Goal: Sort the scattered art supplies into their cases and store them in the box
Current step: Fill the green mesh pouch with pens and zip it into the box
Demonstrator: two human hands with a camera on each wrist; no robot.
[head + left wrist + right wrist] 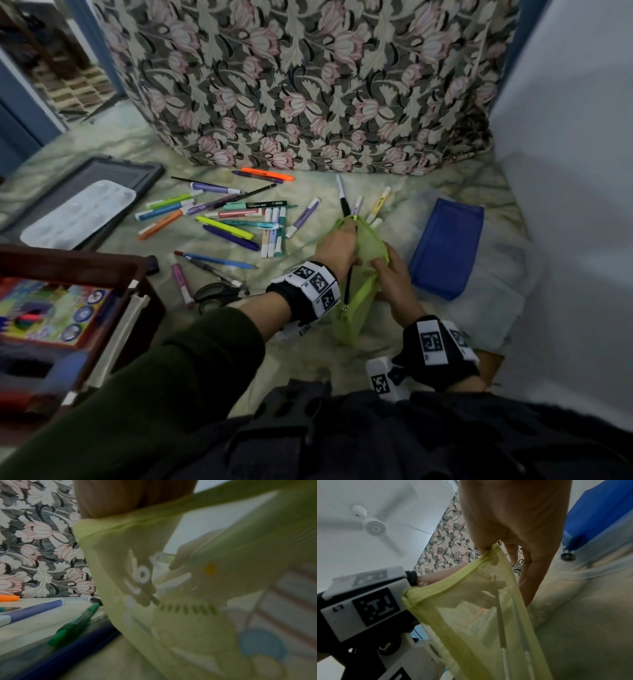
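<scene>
No legible text. Black marker [262, 204], centre of the head view, has white print too blurred to read. Wrist bands [317, 284] carry square coded tags only.

Floral fabric [308, 85] behind pale marbled floor [428, 192]; ceiling fan [375, 528] overhead.

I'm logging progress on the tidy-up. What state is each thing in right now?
green mesh pouch: open, held up by both hands
left hand: inside the pouch, holding a thin black pencil
right hand: pinching the pouch rim
blue case: lying flat, untouched
markers: scattered loose
scissors: closed
wooden box: open
</scene>
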